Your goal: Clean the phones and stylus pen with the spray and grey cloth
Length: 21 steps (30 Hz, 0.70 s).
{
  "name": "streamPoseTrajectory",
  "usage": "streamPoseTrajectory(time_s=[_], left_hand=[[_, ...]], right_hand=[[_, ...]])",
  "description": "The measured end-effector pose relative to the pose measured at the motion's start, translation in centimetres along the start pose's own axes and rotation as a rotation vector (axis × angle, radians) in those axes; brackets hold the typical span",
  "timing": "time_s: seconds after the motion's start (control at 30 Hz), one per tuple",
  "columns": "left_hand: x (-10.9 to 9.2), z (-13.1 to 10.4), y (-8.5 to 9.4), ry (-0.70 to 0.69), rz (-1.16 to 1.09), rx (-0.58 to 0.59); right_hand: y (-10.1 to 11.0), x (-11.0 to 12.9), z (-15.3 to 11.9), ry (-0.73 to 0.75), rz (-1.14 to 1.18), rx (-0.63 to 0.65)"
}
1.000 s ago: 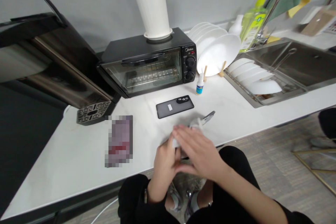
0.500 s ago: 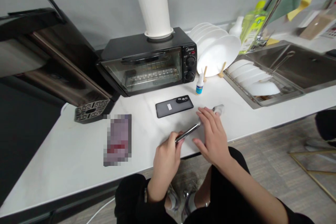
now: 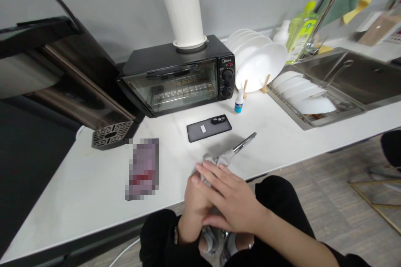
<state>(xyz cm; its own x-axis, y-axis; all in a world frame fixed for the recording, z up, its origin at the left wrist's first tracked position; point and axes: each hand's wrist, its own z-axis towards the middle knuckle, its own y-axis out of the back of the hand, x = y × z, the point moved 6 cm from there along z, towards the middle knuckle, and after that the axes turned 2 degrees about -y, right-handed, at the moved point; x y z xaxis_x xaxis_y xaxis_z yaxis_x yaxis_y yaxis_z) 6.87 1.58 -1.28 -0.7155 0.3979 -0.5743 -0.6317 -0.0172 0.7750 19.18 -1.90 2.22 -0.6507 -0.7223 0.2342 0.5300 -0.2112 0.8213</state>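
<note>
Your right hand [image 3: 235, 198] clasps tissue [image 3: 226, 158] round a pen [image 3: 246, 142]; left hand [image 3: 194, 198] covered, can't tell. Probably light, stiff, slick; grip mid-barrel.

The bare left hand [image 3: 197, 196] is curled into a grip, most of its fingers hidden beneath the bare right hand [image 3: 234, 202]. That hand lies back uppermost across the grip from its right side, fingers long and nearly straight, thumb spread on the side nearer the body. The bare right forearm [image 3: 294, 235] slants away from the grip to a black fabric right sleeve [image 3: 355, 260]; the left wrist [image 3: 188, 233] sits below the grip.
</note>
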Motion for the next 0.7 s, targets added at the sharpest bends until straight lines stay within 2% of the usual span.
streamPoseTrajectory(time_s=[0.03,0.07,0.17,0.23,0.27,0.4,0.43,0.5,0.6,0.63,0.7], left_hand=[[0.0,0.0,0.0,-0.010,0.021,0.003],[-0.1,0.1,0.1,-0.009,0.041,0.008],[-0.4,0.2,0.2,0.042,0.066,0.018],[-0.5,0.2,0.1,0.062,0.085,0.020],[-0.5,0.2,0.0,0.052,0.100,0.018],[0.0,-0.2,-0.7,-0.005,0.165,0.008],[0.1,-0.3,-0.8,-0.008,0.170,0.007],[0.1,-0.2,-0.7,0.000,0.150,0.004],[-0.5,0.1,-0.3,0.005,0.106,0.002],[-0.7,0.2,-0.1,0.004,0.099,0.000],[-1.1,0.4,0.1,-0.003,0.098,-0.008]], right_hand=[[0.2,0.2,0.1,0.038,0.025,-0.007],[0.7,-0.5,0.1,0.014,0.046,-0.054],[2.7,-4.8,-0.3,-0.295,0.078,-0.309],[3.0,-6.2,-0.4,-0.409,0.078,-0.370],[2.6,-5.7,0.0,-0.376,0.083,-0.345],[0.3,-1.0,1.2,0.011,0.117,-0.102],[0.2,-0.6,1.1,0.062,0.120,-0.100],[1.1,-2.2,0.8,0.020,0.109,-0.201],[3.0,-6.7,0.4,-0.187,0.079,-0.378],[3.2,-7.6,0.4,-0.231,0.072,-0.394],[3.0,-8.2,1.0,-0.277,0.041,-0.377]])
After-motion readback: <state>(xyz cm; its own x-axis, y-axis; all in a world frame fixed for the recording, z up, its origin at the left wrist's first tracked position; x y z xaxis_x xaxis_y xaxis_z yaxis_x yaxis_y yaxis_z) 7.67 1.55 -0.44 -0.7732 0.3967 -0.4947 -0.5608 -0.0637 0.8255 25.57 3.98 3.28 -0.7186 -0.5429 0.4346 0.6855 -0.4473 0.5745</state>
